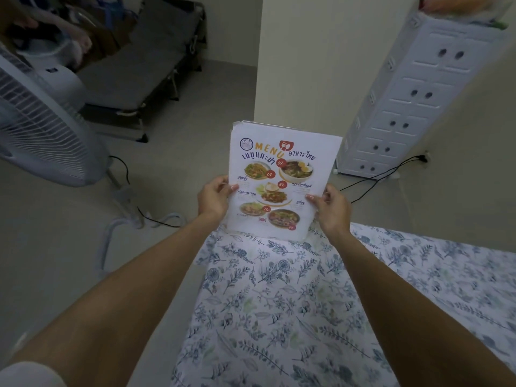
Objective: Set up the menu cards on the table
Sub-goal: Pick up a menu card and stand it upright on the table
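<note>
menus (pixel 282 174) upright at far corner of counter (pixel 279 317), bottom edge near the cloth | left grip (pixel 213 198) and right grip (pixel 332 208) pinch the stack's sides | risk: loose sheets fan or slide off the corner

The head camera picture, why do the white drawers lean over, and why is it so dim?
In the head view, the wide lens bends the edges, so the white drawer tower looks tilted; the room light is dim and greyish; the fan at the left edge is blurry, but the menu card in the middle stays readable.
</note>
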A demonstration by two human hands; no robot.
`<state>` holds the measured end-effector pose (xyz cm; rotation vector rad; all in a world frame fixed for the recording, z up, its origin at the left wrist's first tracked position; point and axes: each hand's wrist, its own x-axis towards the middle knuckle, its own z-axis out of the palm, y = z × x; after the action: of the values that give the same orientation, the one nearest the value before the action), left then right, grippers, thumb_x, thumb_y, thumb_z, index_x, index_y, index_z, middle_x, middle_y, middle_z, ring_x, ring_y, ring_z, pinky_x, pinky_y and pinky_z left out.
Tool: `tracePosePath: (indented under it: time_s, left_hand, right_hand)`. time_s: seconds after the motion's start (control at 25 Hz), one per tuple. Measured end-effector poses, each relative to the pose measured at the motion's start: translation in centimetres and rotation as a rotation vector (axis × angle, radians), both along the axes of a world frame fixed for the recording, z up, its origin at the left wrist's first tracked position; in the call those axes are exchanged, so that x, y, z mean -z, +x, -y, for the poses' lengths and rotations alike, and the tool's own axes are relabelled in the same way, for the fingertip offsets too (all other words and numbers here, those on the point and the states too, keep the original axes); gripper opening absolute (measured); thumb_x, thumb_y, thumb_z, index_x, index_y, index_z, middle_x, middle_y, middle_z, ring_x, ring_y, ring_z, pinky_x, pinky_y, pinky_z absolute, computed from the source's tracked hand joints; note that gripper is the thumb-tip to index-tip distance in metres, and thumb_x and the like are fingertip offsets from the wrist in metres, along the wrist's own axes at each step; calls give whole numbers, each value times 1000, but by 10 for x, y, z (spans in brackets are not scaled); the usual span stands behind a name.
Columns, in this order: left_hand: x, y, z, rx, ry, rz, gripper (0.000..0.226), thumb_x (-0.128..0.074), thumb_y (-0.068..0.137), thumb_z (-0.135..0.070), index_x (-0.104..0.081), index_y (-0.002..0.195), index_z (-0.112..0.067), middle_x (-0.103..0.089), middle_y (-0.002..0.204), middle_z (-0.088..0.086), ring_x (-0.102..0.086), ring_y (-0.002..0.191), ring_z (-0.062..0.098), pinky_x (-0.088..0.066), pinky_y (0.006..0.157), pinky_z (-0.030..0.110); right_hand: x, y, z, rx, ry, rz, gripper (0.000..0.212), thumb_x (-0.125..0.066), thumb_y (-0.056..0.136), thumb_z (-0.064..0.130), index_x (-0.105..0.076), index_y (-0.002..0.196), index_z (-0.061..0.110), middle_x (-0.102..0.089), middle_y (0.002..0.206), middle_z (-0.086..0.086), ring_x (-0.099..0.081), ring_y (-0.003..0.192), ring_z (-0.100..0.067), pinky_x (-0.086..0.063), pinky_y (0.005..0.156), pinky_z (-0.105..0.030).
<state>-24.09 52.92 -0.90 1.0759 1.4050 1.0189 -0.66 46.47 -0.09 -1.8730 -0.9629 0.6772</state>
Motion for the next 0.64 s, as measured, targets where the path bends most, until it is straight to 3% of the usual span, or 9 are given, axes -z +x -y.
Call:
tracePosePath:
  time_s: [0.48, 0.64]
  left_hand:
    - [-3, -2, -4, 24, 24, -88, 13, -64, 89, -12, -66, 102, -14, -69, 114, 15, -66, 106, 33, -54, 95, 50]
    - [-2, -3, -1, 30, 18, -117, 12, -64, 90, -18, -66, 100, -14, -70, 113, 14, -66, 105, 30, -54, 96, 47]
  right_hand:
    - [-3, 0, -1, -20, -28, 45, 31, -70, 88, 20, -56, 101, -5, -57, 87, -11, -56, 81, -22, -57, 76, -59]
    - [-4, 0, 0, -63, -60, 104, 26, -65, 92, 25, -61, 107, 3, -69, 100, -14, -67, 92, -29, -58, 82, -49]
